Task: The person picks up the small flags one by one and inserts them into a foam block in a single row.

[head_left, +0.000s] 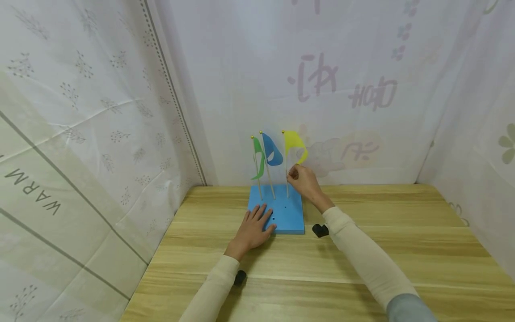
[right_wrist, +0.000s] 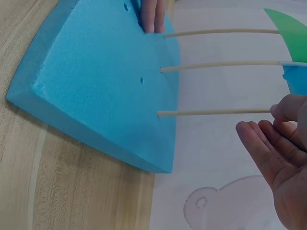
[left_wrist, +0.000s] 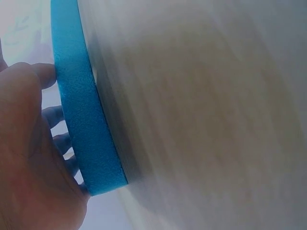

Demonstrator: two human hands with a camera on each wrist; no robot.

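Observation:
A light-blue foam board (head_left: pixel 293 219) lies on the table with three small flags standing along its far side. The green flag (head_left: pixel 257 144) is leftmost, the blue flag (head_left: pixel 272 146) beside it, and the yellow flag (head_left: pixel 295 139) to the right. My right hand (head_left: pixel 306 181) pinches the yellow flag's thin wooden stick (right_wrist: pixel 216 112) partway up, below the cloth; its lower end sits in a hole in the board. With fingers spread and fairly straight, my left hand (head_left: pixel 253 229) rests on the board's left front part. Gold beads top the sticks.
Small unfilled holes show in the board's surface. One black object (head_left: pixel 320 230) lies right of the board, under the right forearm; another black object (head_left: pixel 240 278) is beside the left sleeve. Printed curtains (head_left: pixel 241 89) hang behind and beside the wooden table (head_left: pixel 362 277).

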